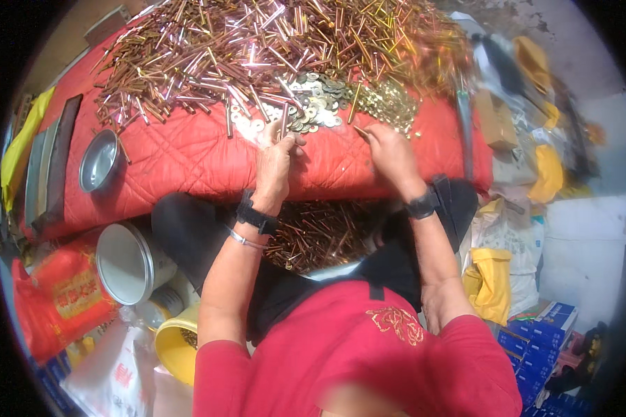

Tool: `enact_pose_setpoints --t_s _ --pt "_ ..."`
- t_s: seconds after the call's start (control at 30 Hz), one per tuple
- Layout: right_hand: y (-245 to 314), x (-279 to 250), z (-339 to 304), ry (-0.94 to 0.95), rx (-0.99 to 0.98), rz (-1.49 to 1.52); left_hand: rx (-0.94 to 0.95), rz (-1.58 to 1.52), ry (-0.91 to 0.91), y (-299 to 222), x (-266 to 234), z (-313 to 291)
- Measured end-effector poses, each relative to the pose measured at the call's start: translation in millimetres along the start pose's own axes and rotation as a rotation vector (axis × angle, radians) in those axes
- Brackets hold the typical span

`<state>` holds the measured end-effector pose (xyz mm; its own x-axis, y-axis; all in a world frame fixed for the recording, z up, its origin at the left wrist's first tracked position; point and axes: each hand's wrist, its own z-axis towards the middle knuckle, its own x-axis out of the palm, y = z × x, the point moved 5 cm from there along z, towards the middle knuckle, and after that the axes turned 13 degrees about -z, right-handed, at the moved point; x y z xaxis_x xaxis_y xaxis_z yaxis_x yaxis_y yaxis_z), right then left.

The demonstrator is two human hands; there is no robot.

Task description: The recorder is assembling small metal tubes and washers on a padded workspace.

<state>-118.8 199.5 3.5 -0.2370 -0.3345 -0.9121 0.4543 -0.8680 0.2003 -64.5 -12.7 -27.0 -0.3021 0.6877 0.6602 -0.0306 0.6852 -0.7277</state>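
We note the left hand [273,167] clamped on a coppery rod [284,119] — long axis pointing forward, near the washers [314,115]. The right hand [395,154] pinches a brown piece [360,131], tilted forward-left. Beyond, we find the rod heap [257,45]; at lower left, a red bag [38,295] bears yellow lettering [78,295].

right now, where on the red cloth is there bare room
Bare red cloth lies between the metal bowl and left hand, and between that and the right hand along the near edge. Crowded: the far side, under coppery rods, washers, small golden pieces.
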Motion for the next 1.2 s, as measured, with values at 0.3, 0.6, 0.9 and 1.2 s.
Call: enact_pose_setpoints --t_s 0.3,0.6,0.9,1.2 --pt "34.3 -1.3 20.5 -0.001 -0.137 -0.118 -0.084 -0.177 0.000 10.9 -19.0 8.6" --pt "50.4 -8.1 56.3 0.606 -0.237 -0.258 0.030 -0.076 0.065 -6.5 -11.5 4.0" --pt "39.8 6.0 42.6 0.586 -0.412 -0.186 -0.107 -0.264 0.084 8.9 -7.5 5.5" --pt "46.6 -26.2 11.8 0.253 0.110 0.803 -0.209 -0.197 0.239 12.1 -0.1 1.1"
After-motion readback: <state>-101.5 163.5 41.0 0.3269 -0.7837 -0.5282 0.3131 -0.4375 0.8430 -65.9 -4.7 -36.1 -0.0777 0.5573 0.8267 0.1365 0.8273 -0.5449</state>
